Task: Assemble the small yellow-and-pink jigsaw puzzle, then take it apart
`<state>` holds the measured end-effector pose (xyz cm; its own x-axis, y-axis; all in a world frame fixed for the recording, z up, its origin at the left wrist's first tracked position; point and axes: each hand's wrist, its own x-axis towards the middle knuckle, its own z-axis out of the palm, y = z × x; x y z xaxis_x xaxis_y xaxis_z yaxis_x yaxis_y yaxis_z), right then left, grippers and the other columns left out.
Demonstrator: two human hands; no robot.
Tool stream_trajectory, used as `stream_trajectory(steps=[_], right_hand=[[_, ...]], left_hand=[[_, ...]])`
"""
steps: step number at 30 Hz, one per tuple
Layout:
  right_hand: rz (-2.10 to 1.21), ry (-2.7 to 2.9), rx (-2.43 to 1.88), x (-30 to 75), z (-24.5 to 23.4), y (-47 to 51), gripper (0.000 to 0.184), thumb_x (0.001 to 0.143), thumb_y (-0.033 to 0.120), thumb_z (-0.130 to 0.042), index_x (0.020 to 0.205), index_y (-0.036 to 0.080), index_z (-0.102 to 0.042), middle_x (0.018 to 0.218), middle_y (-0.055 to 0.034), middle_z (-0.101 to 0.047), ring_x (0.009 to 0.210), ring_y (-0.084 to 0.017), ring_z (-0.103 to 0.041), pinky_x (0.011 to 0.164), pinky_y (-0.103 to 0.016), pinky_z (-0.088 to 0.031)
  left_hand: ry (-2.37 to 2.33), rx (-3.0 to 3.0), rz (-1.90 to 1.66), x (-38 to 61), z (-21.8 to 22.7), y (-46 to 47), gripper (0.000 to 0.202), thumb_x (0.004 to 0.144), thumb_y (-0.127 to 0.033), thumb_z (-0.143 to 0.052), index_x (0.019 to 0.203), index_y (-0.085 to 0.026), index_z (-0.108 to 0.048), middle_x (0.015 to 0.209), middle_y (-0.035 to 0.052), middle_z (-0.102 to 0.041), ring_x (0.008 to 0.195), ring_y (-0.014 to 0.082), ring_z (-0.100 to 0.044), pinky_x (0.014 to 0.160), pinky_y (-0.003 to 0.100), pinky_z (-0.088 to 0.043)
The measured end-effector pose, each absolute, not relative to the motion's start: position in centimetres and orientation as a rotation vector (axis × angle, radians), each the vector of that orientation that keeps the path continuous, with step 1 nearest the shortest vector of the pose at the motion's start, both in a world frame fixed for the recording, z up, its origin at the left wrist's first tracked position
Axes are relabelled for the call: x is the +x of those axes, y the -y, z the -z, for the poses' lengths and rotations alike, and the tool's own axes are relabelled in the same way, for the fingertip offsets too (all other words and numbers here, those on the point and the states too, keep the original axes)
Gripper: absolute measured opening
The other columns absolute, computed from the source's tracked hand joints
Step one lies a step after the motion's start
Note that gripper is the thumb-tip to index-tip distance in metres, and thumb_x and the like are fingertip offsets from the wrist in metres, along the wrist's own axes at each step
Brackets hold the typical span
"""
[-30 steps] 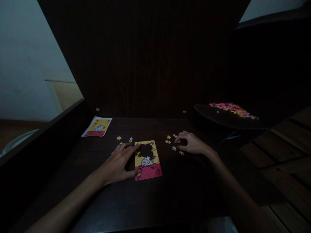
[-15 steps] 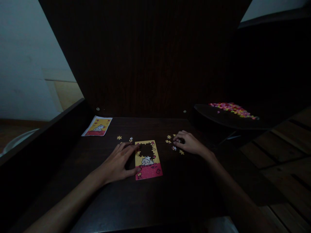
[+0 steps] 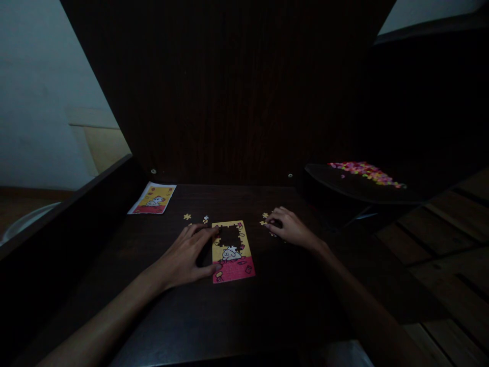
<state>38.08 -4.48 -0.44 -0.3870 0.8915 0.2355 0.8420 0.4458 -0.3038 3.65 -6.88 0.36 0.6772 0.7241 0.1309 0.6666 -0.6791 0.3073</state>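
A partly filled jigsaw puzzle [image 3: 234, 270], yellow above and pink below with a white cartoon animal, lies on the dark table. A dark gap shows in its upper half. My left hand [image 3: 189, 255] rests along its left edge, fingers spread, thumb and fingertips touching it. To the right of the puzzle, my right hand [image 3: 290, 227] is closed in a pinch at a yellow puzzle piece [image 3: 263, 223]; the fingertips partly hide the contact. Another yellow piece [image 3: 265, 215] lies just behind it. More pieces are partly covered under the right hand.
Left of the puzzle's top lie a loose yellow piece [image 3: 187, 217] and a white-patterned piece [image 3: 206, 218]. A printed reference picture [image 3: 156, 199] sits at the back left. Colourful small pieces [image 3: 367, 171] are heaped on a dark surface at right. A tall dark panel [image 3: 229, 102] stands behind.
My right hand has shifted a little to the left, its fingertips now at a yellow piece, and it covers pieces that showed before. My left hand and the puzzle stay put.
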Motion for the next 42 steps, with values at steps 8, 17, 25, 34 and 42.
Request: stream_trajectory(steps=[8,17,25,34,42], right_hand=[[-0.139,2.243,-1.512,39.1,0.1,4.2,0.015,0.086,0.017,-0.057,0.092,0.021,-0.070,0.088,-0.0053,-0.067,0.088,-0.022,-0.060,0.081,-0.036,-0.048],[-0.051,2.104,-1.720,41.0,-0.3,4.0,0.021,0.084,0.013,-0.056,0.094,0.022,-0.071,0.098,-0.0070,-0.068,0.096,-0.024,-0.060,0.089,-0.040,-0.048],[-0.076,2.143,-1.792,42.4,-0.6,3.9,0.020,0.083,0.012,-0.056,0.090,0.021,-0.073,0.095,-0.0076,-0.069,0.094,-0.024,-0.062,0.086,-0.038,-0.049],[-0.161,2.208,-1.742,42.4,0.0,3.9,0.013,0.080,0.019,-0.062,0.090,0.021,-0.072,0.092,-0.0058,-0.069,0.090,-0.022,-0.063,0.082,-0.036,-0.049],[-0.207,2.234,-1.719,42.5,0.0,3.9,0.012,0.081,0.021,-0.062,0.088,0.022,-0.072,0.091,-0.0052,-0.069,0.087,-0.021,-0.063,0.079,-0.034,-0.049]], left_hand=[[-1.121,2.640,-0.379,3.6,-0.6,7.0,0.075,0.087,-0.059,-0.059,0.147,-0.019,-0.039,0.139,0.0149,-0.054,0.129,0.0355,-0.045,0.103,0.052,-0.042],[-1.286,2.655,-0.615,2.6,-0.7,5.9,0.050,0.096,-0.042,-0.048,0.140,-0.019,-0.046,0.130,0.0144,-0.058,0.121,0.0329,-0.050,0.098,0.051,-0.046],[-1.540,2.541,-0.691,1.2,-1.0,4.7,0.042,0.092,-0.023,-0.039,0.132,-0.014,-0.051,0.104,0.0136,-0.062,0.092,0.0277,-0.059,0.081,0.045,-0.052],[-1.552,2.495,-0.790,0.7,-0.7,4.4,0.040,0.088,-0.018,-0.041,0.127,-0.016,-0.051,0.108,0.0131,-0.062,0.098,0.0281,-0.060,0.086,0.046,-0.052],[-1.514,2.518,-0.795,0.8,-0.2,4.3,0.039,0.091,-0.020,-0.040,0.128,-0.015,-0.051,0.104,0.0124,-0.062,0.093,0.0270,-0.060,0.081,0.044,-0.052]])
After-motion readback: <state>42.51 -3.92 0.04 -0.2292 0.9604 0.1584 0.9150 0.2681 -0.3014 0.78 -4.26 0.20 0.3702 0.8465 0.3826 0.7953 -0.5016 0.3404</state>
